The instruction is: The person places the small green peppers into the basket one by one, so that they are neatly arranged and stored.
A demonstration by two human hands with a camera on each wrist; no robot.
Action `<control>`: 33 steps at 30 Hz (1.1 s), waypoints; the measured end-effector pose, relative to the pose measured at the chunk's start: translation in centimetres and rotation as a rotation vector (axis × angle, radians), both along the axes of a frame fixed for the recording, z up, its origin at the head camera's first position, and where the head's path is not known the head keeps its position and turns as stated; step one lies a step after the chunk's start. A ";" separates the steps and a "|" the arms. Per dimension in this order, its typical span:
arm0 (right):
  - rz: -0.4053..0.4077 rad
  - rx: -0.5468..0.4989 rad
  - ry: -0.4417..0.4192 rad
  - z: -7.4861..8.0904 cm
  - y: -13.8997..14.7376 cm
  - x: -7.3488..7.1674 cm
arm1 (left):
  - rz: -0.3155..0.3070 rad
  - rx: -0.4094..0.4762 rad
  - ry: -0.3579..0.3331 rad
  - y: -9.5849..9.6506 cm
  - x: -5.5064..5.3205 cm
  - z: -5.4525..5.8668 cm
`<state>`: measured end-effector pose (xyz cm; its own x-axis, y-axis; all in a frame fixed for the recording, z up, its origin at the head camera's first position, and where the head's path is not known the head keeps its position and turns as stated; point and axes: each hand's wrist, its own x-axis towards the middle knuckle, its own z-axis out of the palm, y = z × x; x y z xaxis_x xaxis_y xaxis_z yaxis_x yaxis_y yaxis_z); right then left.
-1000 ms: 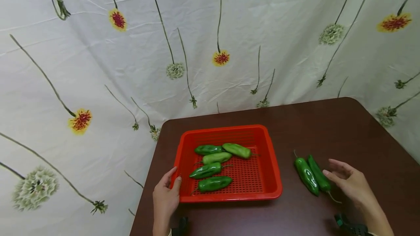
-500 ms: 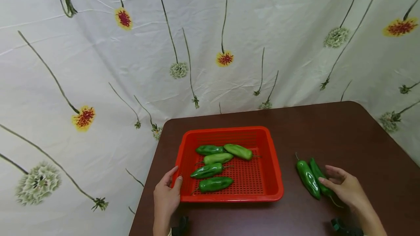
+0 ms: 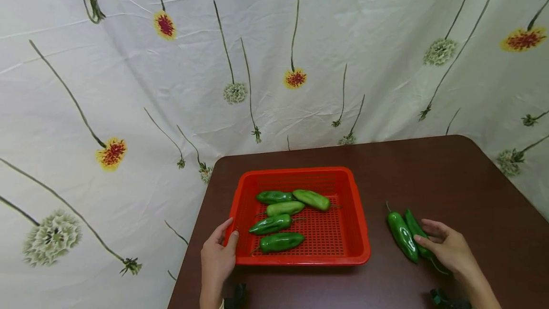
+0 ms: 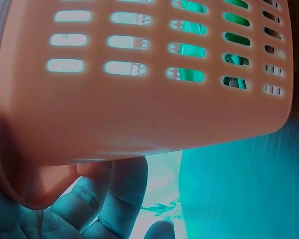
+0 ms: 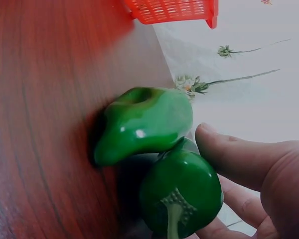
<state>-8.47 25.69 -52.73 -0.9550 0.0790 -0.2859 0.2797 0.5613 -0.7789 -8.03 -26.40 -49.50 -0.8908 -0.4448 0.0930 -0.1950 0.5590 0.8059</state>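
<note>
My left hand (image 3: 219,254) grips the left rim of a red plastic basket (image 3: 358,232), thumb on the inside. In the left wrist view, fingers (image 4: 124,199) curl under the rim, beside the slotted basket wall (image 4: 139,119). Several green peppers (image 3: 280,242) lie inside. To the right, two more lie side by side on the table. My right hand (image 3: 448,249) has its thumb and fingers on either side of the right-hand pepper (image 3: 413,227). Its stem end (image 5: 182,194) faces the right wrist camera; the other pepper (image 5: 144,124) lies against it.
The dark brown table (image 3: 300,285) carries the basket and peppers. Behind and to the left hangs a white cloth (image 3: 180,70) printed with flowers. A dark wrist strap (image 3: 448,299) shows at the right wrist.
My right hand has moved a little left, bringing its thumb and fingers around the right-hand pepper. The left hand stays on the basket rim. The head view has shifted slightly.
</note>
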 end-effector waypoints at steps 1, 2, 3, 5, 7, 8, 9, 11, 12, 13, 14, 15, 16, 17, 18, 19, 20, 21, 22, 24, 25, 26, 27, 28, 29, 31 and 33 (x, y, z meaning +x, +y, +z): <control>-0.002 0.002 -0.008 0.0 0.0 0.0 | 0.000 -0.001 0.001 0.0 0.0 0.0; -0.003 0.003 -0.016 0.0 0.0 -0.1 | 0.000 -0.002 0.002 0.0 0.0 0.0; -0.001 0.007 -0.021 0.0 0.0 -0.1 | 0.000 -0.001 0.001 0.1 0.0 0.0; 0.000 0.012 -0.031 0.1 0.0 -0.1 | -0.001 -0.001 -0.001 0.1 0.1 0.0; 0.001 0.013 -0.039 0.2 0.1 -0.1 | -0.001 0.000 -0.001 0.1 0.0 0.0; -0.002 0.013 -0.044 0.2 0.1 -0.2 | -0.001 0.001 0.000 0.1 0.0 0.0; -0.009 0.011 -0.052 0.3 0.1 -0.2 | -0.001 0.001 0.000 0.1 0.0 0.0; -0.019 0.002 -0.066 0.4 0.2 -0.2 | 0.000 0.001 0.001 0.0 0.0 -0.1; -0.024 -0.002 -0.073 0.4 0.2 -0.3 | 0.001 -0.002 0.002 0.0 0.0 -0.1; -0.029 -0.008 -0.081 0.5 0.3 -0.3 | 0.002 -0.003 0.002 0.0 0.0 -0.1; -0.035 -0.013 -0.090 0.5 0.3 -0.3 | 0.003 -0.005 0.001 0.0 0.0 -0.1; -0.032 -0.013 -0.095 0.6 0.4 -0.3 | 0.003 -0.008 0.000 0.1 0.0 -0.1; -0.029 -0.009 -0.098 0.6 0.4 -0.3 | 0.004 -0.009 -0.001 0.1 0.0 -0.1; -0.023 -0.002 -0.101 0.7 0.5 -0.3 | 0.004 -0.011 -0.003 0.1 0.0 -0.2; -0.020 0.009 -0.106 0.7 0.6 -0.4 | 0.005 -0.011 -0.006 0.1 0.0 -0.2; -0.013 0.018 -0.106 0.8 0.7 -0.4 | 0.006 -0.012 -0.009 0.1 0.0 -0.2; -0.006 0.028 -0.107 0.8 0.8 -0.4 | 0.007 -0.013 -0.011 0.0 0.0 -0.2; 0.002 0.034 -0.102 0.9 0.8 -0.4 | 0.009 -0.014 -0.013 0.0 0.0 -0.2; 0.004 0.035 -0.099 0.9 0.9 -0.5 | 0.010 -0.013 -0.014 0.0 0.0 -0.2; 0.009 0.040 -0.091 1.0 1.0 -0.5 | 0.012 -0.010 -0.015 0.0 -0.1 -0.2; 0.006 0.035 -0.090 1.0 1.0 -0.6 | 0.012 -0.007 -0.015 0.0 -0.1 -0.2; -0.006 0.031 -0.091 1.1 1.0 -0.6 | 0.011 -0.004 -0.016 0.0 -0.1 -0.2; -0.021 0.023 -0.099 1.1 1.0 -0.6 | 0.009 -0.001 -0.016 0.0 -0.1 -0.2; -0.034 0.017 -0.107 1.2 1.0 -0.6 | 0.010 0.001 -0.017 0.0 -0.1 -0.1; -0.050 0.016 -0.115 1.2 1.1 -0.6 | 0.010 0.002 -0.017 0.0 -0.1 -0.1; -0.081 0.007 -0.143 1.4 1.1 -0.7 | 0.010 0.002 -0.017 0.1 -0.1 -0.1; -0.107 0.003 -0.156 1.5 1.1 -0.7 | 0.013 -0.001 -0.016 0.1 -0.1 0.0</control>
